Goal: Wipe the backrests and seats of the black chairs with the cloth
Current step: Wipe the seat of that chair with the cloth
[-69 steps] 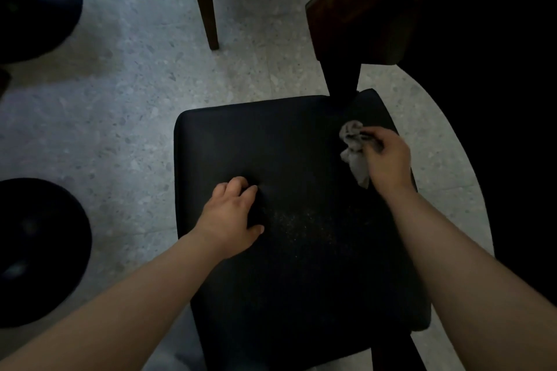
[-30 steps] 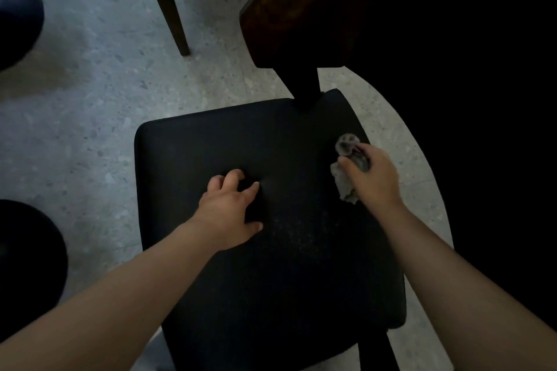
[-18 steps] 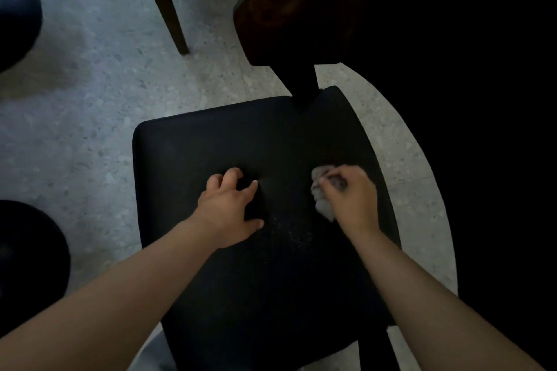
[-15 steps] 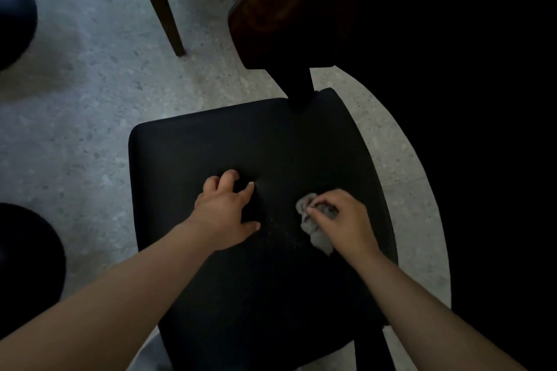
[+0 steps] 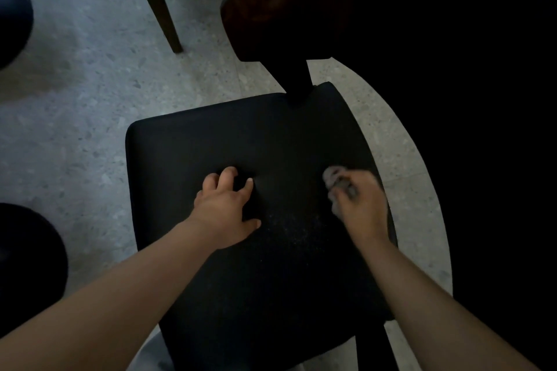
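Fingers (image 5: 351, 187) of the right hand (image 5: 363, 211) are curling round a small grey cloth (image 5: 331, 175), gripping it in a bunch and pressing it onto the black seat (image 5: 271, 295) near its right edge. That hand is blurring slightly, so the finer grip is hard to read. The left hand (image 5: 226, 205) is resting on the middle of the seat, its fingers spreading and bending a little, tips pressing into the padding and holding nothing. Pale specks (image 5: 292, 232) are lying on the seat between the two hands. Beyond them, the dark wooden backrest (image 5: 286, 0) is leaning over the seat's far right corner, its post meeting the seat there. Another chair's leg (image 5: 159, 6) is standing farther off on the speckled grey floor (image 5: 75, 129). A dark round shape (image 5: 27, 265) is sitting at the lower left edge, a second at the upper left, both well apart from the seat. A black mass (image 5: 482, 99) is filling the right side; what it is cannot be told.
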`<state>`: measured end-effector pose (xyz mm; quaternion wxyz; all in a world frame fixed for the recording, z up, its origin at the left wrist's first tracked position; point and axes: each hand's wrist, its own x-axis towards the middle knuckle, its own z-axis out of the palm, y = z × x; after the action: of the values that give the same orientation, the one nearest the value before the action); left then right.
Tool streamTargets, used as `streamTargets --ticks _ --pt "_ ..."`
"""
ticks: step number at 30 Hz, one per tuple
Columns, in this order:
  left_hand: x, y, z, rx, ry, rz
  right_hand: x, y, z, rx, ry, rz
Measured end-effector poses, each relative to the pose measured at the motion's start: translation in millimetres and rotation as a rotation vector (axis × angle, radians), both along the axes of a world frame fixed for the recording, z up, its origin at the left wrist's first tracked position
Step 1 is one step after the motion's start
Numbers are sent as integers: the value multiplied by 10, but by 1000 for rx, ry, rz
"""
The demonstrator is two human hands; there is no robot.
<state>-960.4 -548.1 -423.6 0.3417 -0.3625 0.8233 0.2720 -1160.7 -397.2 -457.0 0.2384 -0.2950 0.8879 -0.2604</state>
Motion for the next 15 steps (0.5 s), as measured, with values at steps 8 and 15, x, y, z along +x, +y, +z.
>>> streamTargets --ticks 8,15 --pt "-8 8 -3 4 -18 -2 -345 48 104 -12 93 -18" --pt "-8 27 0 -7 -8 4 -200 187 -117 36 -29 -54"
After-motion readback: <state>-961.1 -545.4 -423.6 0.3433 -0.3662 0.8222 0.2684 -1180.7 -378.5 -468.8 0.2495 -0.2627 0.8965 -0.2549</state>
